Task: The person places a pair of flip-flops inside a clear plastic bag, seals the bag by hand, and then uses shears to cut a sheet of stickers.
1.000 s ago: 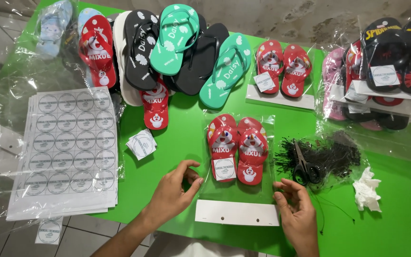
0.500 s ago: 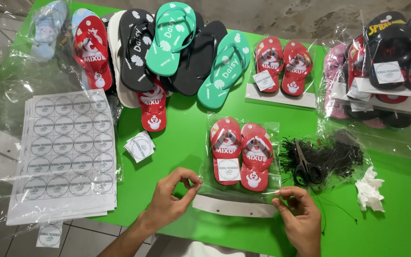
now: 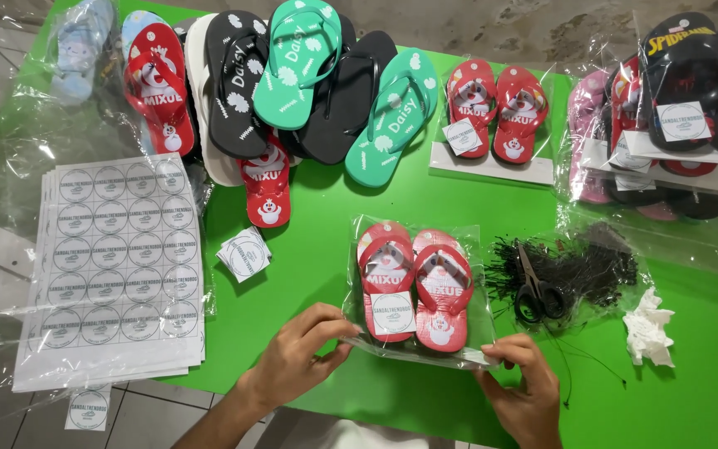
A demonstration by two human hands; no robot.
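Lower centre of frame: clear bag (image 3: 422, 287) with 2 red sandals (image 3: 415, 283), raised off the green bench (image 3: 326, 249) at its near edge. Left hand (image 3: 297, 359) pinching the bag's lower left corner, right hand (image 3: 525, 382) the lower right, each grip closed on plastic, apparently to keep the open end taut. Scissors (image 3: 535, 291) on black ties (image 3: 579, 266) just right, within reach. Sticker sheets (image 3: 118, 266) at left.

bag (image 3: 484, 249): clear glossy plastic | table (image 3: 326, 249): smooth green | stickers (image 3: 118, 266): paper
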